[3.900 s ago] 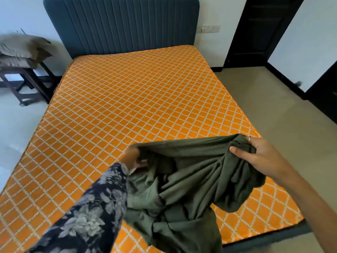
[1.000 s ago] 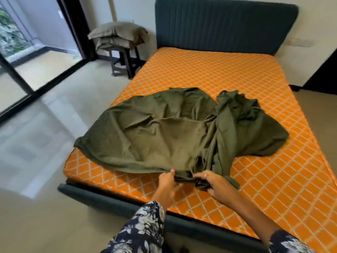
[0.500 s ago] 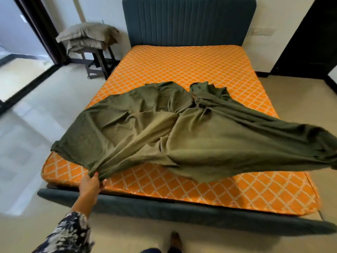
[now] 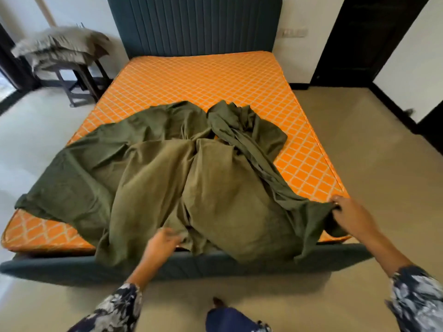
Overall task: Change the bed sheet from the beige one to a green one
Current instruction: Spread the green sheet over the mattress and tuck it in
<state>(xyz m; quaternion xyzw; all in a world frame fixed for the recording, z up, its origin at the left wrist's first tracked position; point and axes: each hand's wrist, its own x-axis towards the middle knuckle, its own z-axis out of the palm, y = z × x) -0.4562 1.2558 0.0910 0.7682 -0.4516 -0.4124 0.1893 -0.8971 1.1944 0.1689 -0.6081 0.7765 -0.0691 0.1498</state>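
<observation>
Two hands: both at the near end of the bed, working the cloth along the foot edge.
Green sheet (image 4: pixel 196 185): bunched across the near half of the mattress, twisted into a ridge running from the middle toward the near right, with its near edge hanging over the foot rail.
Left hand (image 4: pixel 161 243): at the near centre, fingers curled into a fold of the sheet; blur hides whether it pinches the hem or only a wrinkle.
Right hand (image 4: pixel 348 216): at the near right corner, fingers closed on a gathered corner of the sheet, drawn out toward that corner.
Mattress (image 4: pixel 206 80): orange with a pale lattice, bare over its far half and along the near left edge.
Beige bedding (image 4: pixel 61 47): what looks like it lies folded on a dark stool at the far left, well apart from the bed, so the old sheet appears to be off already.
Headboard (image 4: pixel 194 25): dark ribbed panel at the far end.
Stage, as I judge it: spreading has begun; no corner is fitted.
Risk one: the twisted ridge may tighten if both hands pull outward, because the folds cross each other.
Risk two: the left side could slide off the bed, since more cloth hangs near than lies far.
Risk three: the wrong edge may be matched to the corner, as the hems are buried.
</observation>
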